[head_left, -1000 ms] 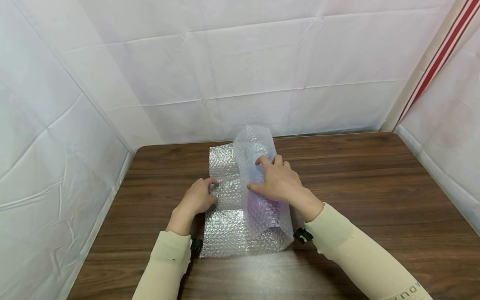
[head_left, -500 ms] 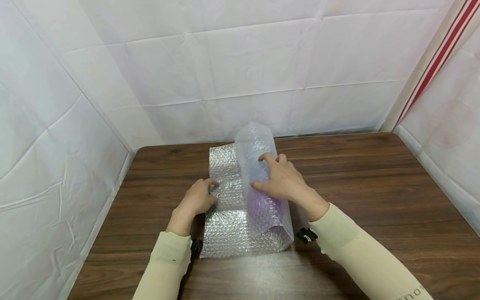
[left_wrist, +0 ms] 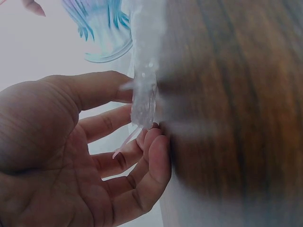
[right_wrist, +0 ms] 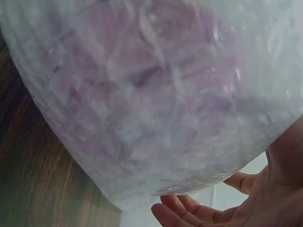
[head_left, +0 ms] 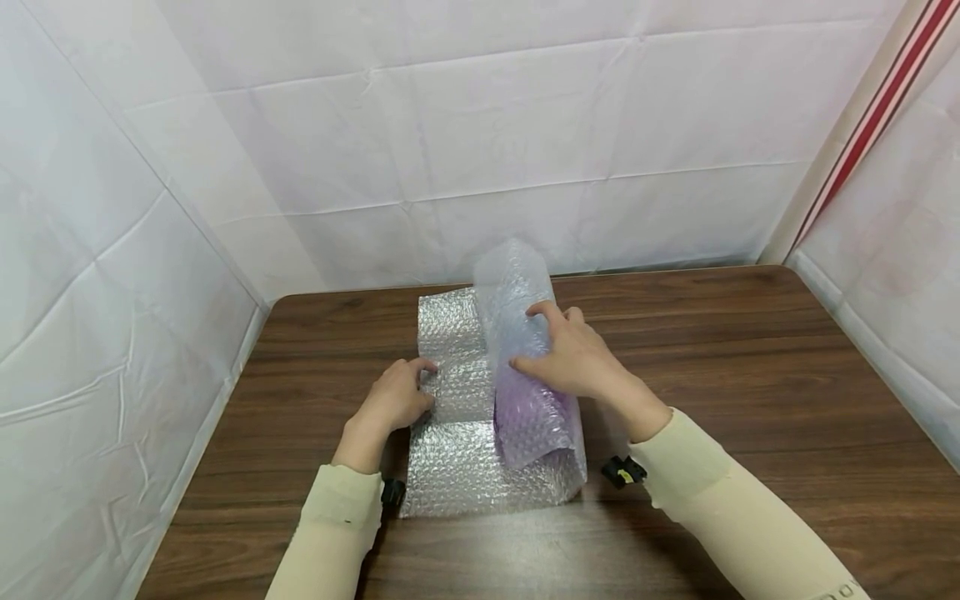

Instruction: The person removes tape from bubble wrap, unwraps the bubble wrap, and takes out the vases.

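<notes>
Bubble wrap (head_left: 468,467) lies on the table, its right part folded over into a loose roll. A purple-blue thing (head_left: 521,400) shows blurred through the roll. In the left wrist view it is a clear, cup-like thing (left_wrist: 106,40) with blue streaks and a round edge. My left hand (head_left: 393,392) pinches the sheet's left edge, thumb on one face and fingertips at the other. My right hand (head_left: 573,354) lies over the roll, its thumb and bent fingers spread round the upper side. From the right wrist view, fingertips (right_wrist: 173,213) touch the wrap's border.
The brown wooden table (head_left: 750,375) extends on both sides of the wrap. A white cloth wall (head_left: 480,142) stands behind the table, close to the roll's far end. A red-striped strip (head_left: 870,133) runs down the right corner.
My right hand has shifted slightly right, and the roll's upper layer has come with it, its far end rising a little. More of the flat sheet shows. My left hand stays put.
</notes>
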Demonstrator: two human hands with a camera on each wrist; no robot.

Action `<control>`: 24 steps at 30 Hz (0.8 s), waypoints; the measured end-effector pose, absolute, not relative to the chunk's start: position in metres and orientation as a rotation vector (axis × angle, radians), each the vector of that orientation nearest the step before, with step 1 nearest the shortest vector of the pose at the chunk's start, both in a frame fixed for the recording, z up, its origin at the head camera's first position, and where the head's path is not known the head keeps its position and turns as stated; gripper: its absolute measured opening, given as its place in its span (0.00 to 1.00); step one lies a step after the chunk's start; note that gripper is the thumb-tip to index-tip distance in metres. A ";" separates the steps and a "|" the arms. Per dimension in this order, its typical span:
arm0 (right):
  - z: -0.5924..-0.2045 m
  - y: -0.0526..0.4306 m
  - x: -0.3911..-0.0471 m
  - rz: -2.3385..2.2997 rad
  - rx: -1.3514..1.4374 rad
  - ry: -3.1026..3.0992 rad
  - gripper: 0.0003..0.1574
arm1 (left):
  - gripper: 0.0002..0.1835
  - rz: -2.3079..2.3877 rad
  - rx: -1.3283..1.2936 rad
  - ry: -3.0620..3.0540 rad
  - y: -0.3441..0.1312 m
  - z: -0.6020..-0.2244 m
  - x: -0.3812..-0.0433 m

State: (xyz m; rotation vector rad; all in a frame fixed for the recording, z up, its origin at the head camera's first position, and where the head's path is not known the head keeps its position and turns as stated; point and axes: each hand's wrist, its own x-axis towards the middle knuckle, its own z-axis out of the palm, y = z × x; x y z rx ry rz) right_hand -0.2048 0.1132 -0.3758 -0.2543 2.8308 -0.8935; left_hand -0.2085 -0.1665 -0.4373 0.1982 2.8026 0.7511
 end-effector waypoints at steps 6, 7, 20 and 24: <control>-0.374 0.122 -0.205 -0.945 -0.225 2.795 0.51 | 0.27 0.760 0.192 2.791 -0.167 -0.438 -0.208; -0.374 0.123 -0.205 -0.950 -0.224 2.794 0.51 | 0.27 0.762 0.193 2.791 -0.167 -0.438 -0.208; -0.372 0.140 -0.205 -1.034 -0.245 2.777 0.50 | 0.27 0.766 0.197 2.795 -0.167 -0.439 -0.209; -0.371 0.144 -0.205 -1.051 -0.249 2.769 0.51 | 0.27 0.764 0.195 2.792 -0.167 -0.439 -0.209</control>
